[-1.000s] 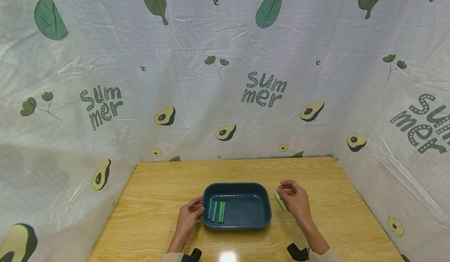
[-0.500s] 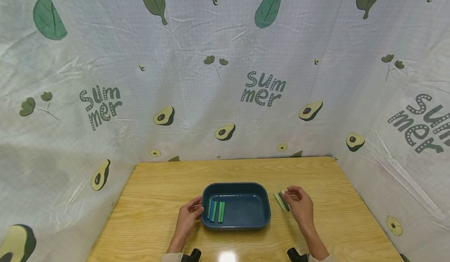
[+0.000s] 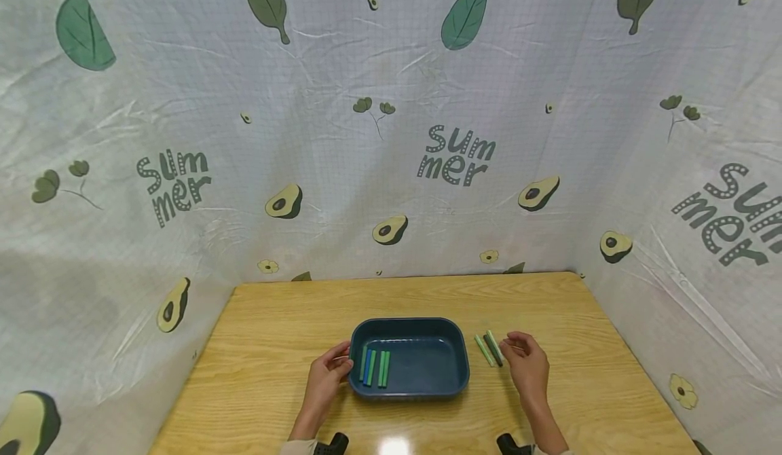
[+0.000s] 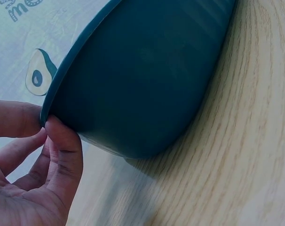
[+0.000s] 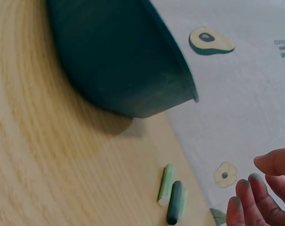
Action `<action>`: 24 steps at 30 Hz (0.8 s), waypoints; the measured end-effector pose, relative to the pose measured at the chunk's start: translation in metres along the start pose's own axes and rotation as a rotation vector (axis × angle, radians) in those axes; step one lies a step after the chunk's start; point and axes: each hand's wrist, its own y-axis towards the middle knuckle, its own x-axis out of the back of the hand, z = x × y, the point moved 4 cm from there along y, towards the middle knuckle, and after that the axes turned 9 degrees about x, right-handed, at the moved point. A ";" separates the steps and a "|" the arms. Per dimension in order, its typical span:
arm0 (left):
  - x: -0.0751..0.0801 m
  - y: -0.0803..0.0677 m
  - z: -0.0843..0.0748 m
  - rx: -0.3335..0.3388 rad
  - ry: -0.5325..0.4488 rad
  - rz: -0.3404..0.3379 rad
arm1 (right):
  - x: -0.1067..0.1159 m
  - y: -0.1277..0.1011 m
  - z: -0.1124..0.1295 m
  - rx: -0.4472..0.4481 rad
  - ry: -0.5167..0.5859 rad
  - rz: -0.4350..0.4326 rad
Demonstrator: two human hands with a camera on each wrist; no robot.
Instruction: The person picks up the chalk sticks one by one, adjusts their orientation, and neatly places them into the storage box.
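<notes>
Head view, lower centre: tray [image 3: 408, 390] on worktop [image 3: 275, 346]
Left hand [image 3: 325, 380]: pinching tray rim
Right hand [image 3: 527, 367]: released, beside sticks [image 3: 491, 349]

Tray [image 3: 455, 380] mid-table [image 3: 275, 333]; sticks [image 3: 375, 367] in tray, more sticks [image 3: 489, 349] right of tray.

Matt plastic tray [image 3: 408, 381]; glossy wood-grain table [image 3: 275, 346]; creased cloth backdrop [image 3: 342, 170].

Bare table [image 3: 586, 319] right of 3 sticks [image 3: 491, 349]; tray [image 3: 408, 324] blocks left.
</notes>
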 end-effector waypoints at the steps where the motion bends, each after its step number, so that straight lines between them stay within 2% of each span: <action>1: 0.000 0.000 0.000 0.002 -0.001 0.000 | 0.000 0.001 -0.002 0.005 0.003 -0.006; 12: 0.000 0.001 0.000 -0.018 0.012 -0.008 | -0.009 0.008 -0.015 0.046 -0.005 -0.097; 19: -0.001 0.002 0.004 0.017 0.005 -0.021 | -0.010 0.010 -0.019 0.032 -0.018 -0.132; 24: 0.000 0.001 0.003 0.004 0.001 -0.019 | -0.013 0.012 -0.022 0.041 -0.008 -0.150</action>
